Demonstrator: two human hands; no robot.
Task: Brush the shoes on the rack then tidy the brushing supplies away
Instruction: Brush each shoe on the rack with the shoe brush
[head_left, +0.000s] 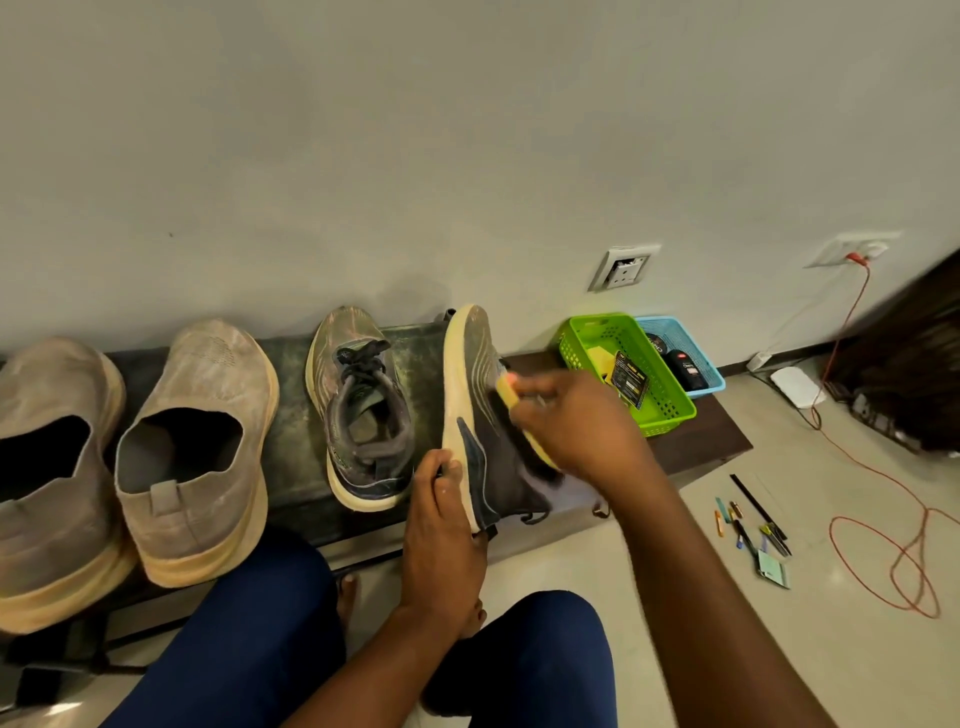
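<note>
My right hand (571, 426) has its fingers curled round the brush (511, 400), whose yellow back shows at the fingertips and dark bristles lie against the upper of the tipped shoe (480, 415). My left hand (441, 525) pinches that shoe's heel and sole edge, thumb on the pale sole, holding it on its side on the rack (291, 405). To brush well, I'd keep the left grip firm so the shoe doesn't roll, and stroke heel to toe, toward twelve o'clock, with the bristles flat. Its mate (358, 410) stands upright at nine o'clock of it, and two beige shoes (197, 452) wait further toward nine, dusty. The green basket (660, 410) sits at two o'clock, the blue basket (680, 332) touching behind it; I judge the brush goes there once all pairs are done.
</note>
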